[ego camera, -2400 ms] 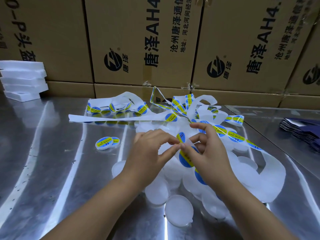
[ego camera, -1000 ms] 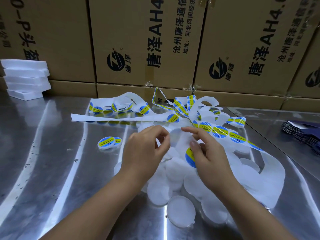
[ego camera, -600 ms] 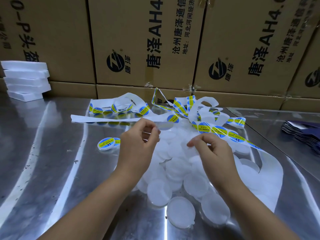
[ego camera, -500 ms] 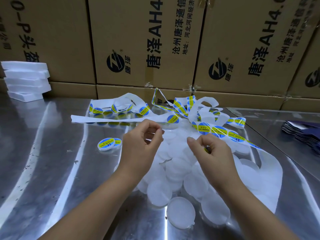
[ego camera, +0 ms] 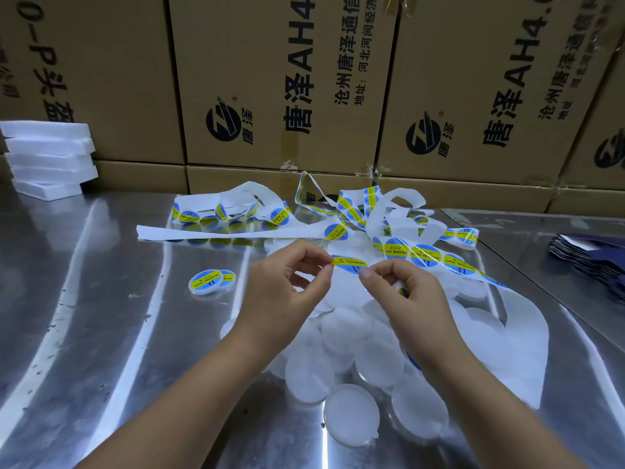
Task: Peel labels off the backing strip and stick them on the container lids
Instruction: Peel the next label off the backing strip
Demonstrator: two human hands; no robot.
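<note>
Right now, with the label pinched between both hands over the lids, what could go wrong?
1. The label is stretched between the left hand and right hand; it might fold and stick to itself.
2. The bare lids lie heaped and overlapping, so it may land off-centre or bridge two lids.
3. The backing strip loops loose beside the right hand and could catch it.

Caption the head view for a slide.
Over a pile of bare white lids, left hand and right hand pinch one blue-and-yellow label above the steel table.
</note>
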